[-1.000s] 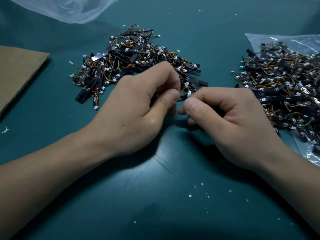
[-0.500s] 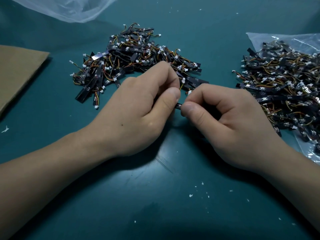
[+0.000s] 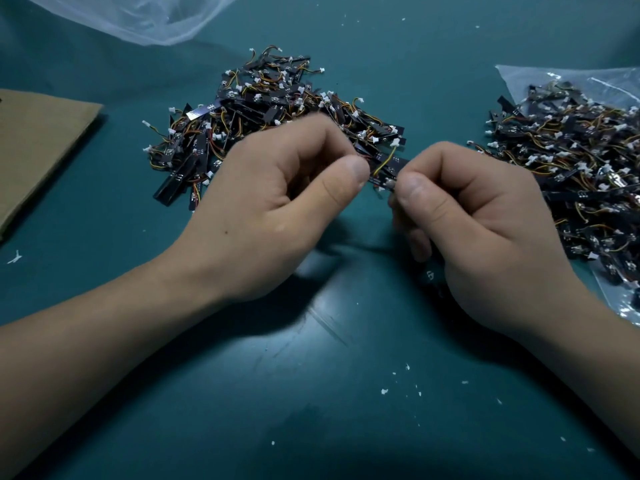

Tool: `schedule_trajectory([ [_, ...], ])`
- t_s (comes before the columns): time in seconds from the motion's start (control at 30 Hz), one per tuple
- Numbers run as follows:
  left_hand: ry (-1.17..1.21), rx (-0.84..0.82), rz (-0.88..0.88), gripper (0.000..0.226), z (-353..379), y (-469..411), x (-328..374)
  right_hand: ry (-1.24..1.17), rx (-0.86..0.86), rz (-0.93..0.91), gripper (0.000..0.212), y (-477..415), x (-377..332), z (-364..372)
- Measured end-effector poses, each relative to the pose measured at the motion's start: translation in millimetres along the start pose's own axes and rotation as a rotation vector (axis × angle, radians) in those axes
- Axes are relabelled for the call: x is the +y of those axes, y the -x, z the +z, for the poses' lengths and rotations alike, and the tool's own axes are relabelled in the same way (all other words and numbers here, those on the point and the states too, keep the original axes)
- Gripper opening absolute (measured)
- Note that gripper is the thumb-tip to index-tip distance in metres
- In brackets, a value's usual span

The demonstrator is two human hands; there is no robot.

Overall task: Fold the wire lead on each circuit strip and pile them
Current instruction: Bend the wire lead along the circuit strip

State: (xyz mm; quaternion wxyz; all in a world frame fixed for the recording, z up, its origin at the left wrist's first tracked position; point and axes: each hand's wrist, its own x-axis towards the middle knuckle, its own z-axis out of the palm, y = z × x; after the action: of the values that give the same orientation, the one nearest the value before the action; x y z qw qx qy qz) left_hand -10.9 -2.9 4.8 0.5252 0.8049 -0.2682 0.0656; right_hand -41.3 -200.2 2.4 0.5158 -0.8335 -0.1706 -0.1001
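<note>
Circuit strip (image 3: 384, 174) pinched between left hand (image 3: 277, 202) and right hand (image 3: 485, 230), above table (image 3: 311, 393).

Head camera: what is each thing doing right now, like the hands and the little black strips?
left hand: pinches the circuit strip's left end
right hand: pinches its right end
circuit strip: held between both hands
middle pile: loose heap on the table
right pile: heaped on a clear bag

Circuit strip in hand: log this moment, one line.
left hand: pinches circuit strip | right hand: pinches other end | loose pile: behind left hand | second pile: on plastic bag, right
</note>
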Motion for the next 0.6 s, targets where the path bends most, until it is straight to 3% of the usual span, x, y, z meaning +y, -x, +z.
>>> schedule_trajectory([
  [0.2, -0.071, -0.041, 0.026, 0.018, -0.8, 1.2, 2.6, -0.021, -0.100, 0.049, 0.026, 1.2, 0.8, 0.5],
  [0.6, -0.068, -0.051, 0.021, 0.021, -1.9, 2.1, 3.4, -0.038, -0.123, 0.090, 0.023, 0.6, -1.8, 0.4],
])
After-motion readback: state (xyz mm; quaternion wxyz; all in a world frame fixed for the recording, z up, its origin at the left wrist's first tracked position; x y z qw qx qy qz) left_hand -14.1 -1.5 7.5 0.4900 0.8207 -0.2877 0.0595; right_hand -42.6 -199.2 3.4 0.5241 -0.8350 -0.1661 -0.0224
